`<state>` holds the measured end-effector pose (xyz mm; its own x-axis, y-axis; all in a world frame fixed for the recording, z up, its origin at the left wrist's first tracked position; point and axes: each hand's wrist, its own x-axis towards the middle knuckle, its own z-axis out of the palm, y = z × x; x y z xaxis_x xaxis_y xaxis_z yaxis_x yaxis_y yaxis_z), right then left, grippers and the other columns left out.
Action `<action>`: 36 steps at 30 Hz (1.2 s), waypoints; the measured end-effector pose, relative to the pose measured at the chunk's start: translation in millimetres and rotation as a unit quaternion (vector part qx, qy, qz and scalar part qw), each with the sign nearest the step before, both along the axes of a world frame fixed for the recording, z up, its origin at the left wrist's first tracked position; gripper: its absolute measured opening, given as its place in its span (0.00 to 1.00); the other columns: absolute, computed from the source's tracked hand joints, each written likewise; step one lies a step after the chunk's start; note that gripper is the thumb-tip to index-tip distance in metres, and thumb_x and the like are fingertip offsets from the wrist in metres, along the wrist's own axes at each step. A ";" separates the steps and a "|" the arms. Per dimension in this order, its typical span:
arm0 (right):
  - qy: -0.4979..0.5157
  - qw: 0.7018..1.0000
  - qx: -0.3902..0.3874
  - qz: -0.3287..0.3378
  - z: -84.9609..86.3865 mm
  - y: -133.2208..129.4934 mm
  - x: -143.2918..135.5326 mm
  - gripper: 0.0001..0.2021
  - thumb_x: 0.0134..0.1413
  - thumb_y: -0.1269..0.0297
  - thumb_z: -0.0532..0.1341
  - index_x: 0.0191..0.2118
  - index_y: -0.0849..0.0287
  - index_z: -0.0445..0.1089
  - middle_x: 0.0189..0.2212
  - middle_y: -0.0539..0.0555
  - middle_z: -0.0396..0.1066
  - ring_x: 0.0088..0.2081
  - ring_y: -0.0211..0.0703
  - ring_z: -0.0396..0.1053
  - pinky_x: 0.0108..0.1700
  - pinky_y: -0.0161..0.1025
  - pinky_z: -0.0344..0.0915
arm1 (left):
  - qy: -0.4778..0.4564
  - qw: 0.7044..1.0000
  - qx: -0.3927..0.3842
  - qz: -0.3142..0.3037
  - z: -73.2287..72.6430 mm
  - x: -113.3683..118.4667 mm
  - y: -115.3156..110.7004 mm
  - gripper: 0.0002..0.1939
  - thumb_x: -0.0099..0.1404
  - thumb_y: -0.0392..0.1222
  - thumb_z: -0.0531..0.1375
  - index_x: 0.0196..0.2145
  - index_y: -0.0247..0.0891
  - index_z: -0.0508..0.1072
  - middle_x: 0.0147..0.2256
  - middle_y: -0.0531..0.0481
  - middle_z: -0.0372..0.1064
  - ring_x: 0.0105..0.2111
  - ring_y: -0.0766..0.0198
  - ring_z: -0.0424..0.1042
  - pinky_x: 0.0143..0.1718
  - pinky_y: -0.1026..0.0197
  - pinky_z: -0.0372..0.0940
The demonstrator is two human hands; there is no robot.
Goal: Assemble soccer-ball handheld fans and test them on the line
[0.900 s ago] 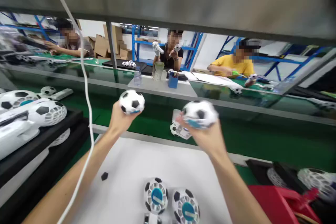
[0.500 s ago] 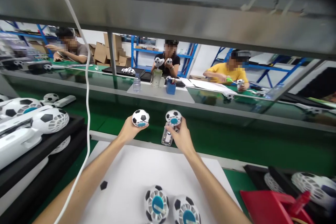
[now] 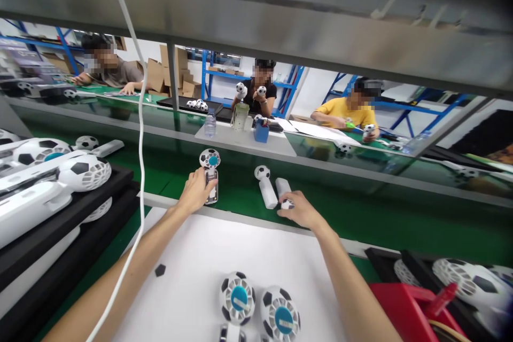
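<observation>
My left hand (image 3: pixel 195 190) is closed around the handle of a handheld fan (image 3: pixel 210 159) with a football-patterned head, upright, its blue centre facing me. My right hand (image 3: pixel 300 209) curls its fingers over the football head of a second fan (image 3: pixel 283 187) on the green strip; its white handle points away from me. Between my hands another white fan (image 3: pixel 267 193) lies on the strip, untouched. Close to me, two football fan heads (image 3: pixel 237 298) (image 3: pixel 280 312) with blue centres stand on the white sheet (image 3: pixel 192 267). A black pentagon piece (image 3: pixel 160 270) lies beside my left forearm.
Black trays (image 3: pixel 116 187) stacked with white fans stand at left. A red holder (image 3: pixel 404 304) and more trays are at right. A white cable (image 3: pixel 141 160) hangs down in front. Overhead runs a metal shelf (image 3: pixel 256 16). Three people sit across the green strip (image 3: pixel 360 208).
Both hands have come down from holding fan heads raised. My right hand moved right and lower. A fan now lies between the hands, and the left fan's handle shows.
</observation>
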<state>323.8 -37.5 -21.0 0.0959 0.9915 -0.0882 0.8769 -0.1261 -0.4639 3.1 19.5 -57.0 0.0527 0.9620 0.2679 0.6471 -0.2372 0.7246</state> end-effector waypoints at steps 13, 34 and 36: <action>0.346 0.924 0.160 -0.045 99.5 -74.5 -68.4 0.25 0.46 0.44 0.67 0.46 0.54 0.71 0.30 0.50 0.70 0.27 0.41 0.67 0.24 0.34 0.63 | -0.131 0.962 -0.005 -0.238 95.9 35.1 -75.8 0.25 0.65 0.54 0.60 0.56 0.43 0.66 0.48 0.45 0.73 0.48 0.55 0.73 0.49 0.56 0.67; 0.224 0.929 0.148 0.254 67.3 -98.1 -122.1 0.30 0.64 0.63 0.55 0.67 0.36 0.45 0.43 0.51 0.69 0.33 0.44 0.65 0.35 0.43 0.64 | -0.541 0.814 -0.097 -0.189 139.9 25.6 -97.0 0.21 0.56 0.45 0.66 0.46 0.43 0.67 0.36 0.51 0.71 0.34 0.59 0.76 0.31 0.62 0.70; 0.182 0.942 0.140 0.246 69.2 -99.3 -122.3 0.31 0.64 0.63 0.55 0.68 0.35 0.42 0.39 0.51 0.69 0.30 0.45 0.64 0.34 0.44 0.63 | -0.539 0.815 -0.076 -0.200 137.2 24.9 -94.1 0.22 0.56 0.43 0.66 0.47 0.45 0.65 0.36 0.53 0.71 0.33 0.60 0.76 0.31 0.61 0.70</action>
